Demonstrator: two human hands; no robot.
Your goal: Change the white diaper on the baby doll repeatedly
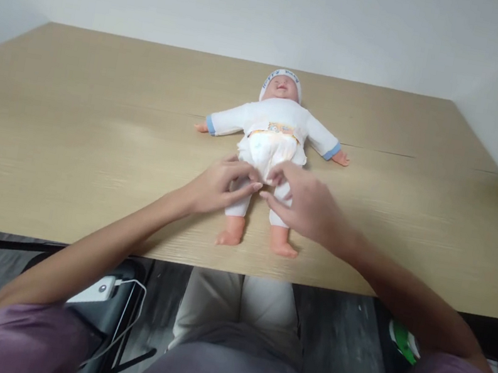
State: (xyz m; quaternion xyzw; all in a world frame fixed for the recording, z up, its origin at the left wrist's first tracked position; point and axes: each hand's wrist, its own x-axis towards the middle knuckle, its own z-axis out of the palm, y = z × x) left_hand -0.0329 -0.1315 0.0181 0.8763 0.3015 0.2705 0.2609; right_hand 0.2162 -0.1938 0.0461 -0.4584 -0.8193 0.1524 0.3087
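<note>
A baby doll (275, 121) lies on its back on the wooden table (70, 137), head away from me, arms spread. It wears a white cap, a white top with blue cuffs, a diaper (269, 148) and white trousers (236, 206) pulled down over its legs. My left hand (218, 184) rests on the doll's left-side thigh, fingers curled and pinching the trouser fabric. My right hand (306, 202) is over the other thigh, fingers bent and pinching the fabric at the crotch. Both hands meet just below the diaper.
The table's front edge runs just beneath the doll's bare feet (256, 242). Under the table are my legs, a dark chair or stand with a white device and cable (97, 292) at left, and a green-white object (405, 340) at right.
</note>
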